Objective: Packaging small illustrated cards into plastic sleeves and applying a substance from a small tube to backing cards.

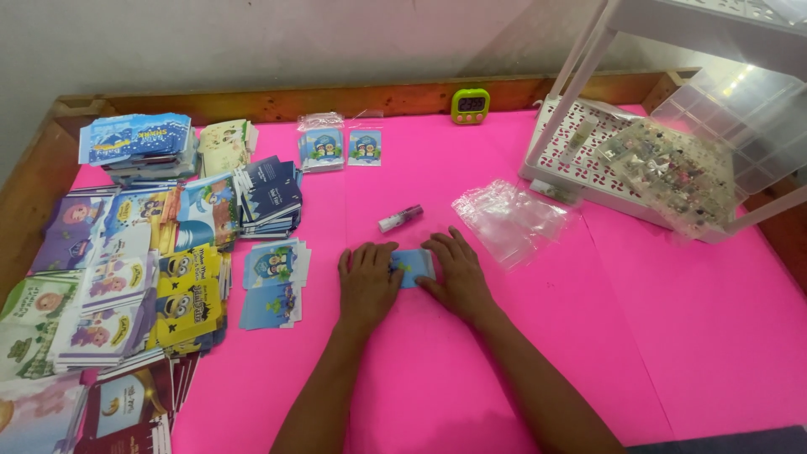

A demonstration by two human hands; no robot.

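A small light-blue card (412,266) lies flat on the pink table top (471,370) near the middle. My left hand (367,282) rests palm down on its left part. My right hand (454,269) presses on its right part, fingers spread over the card's edge. Just beyond the hands lies a small glue tube (400,219) with a dark cap, touched by neither hand. A heap of clear plastic sleeves (508,220) sits to the right of the tube.
Stacks of colourful printed cards (126,286) fill the left side, with small blue cards (276,282) nearest my left hand. Bagged cards (321,145) and a green timer (470,105) sit at the back. A white rack (588,160) holding a bag of trinkets (672,172) stands right.
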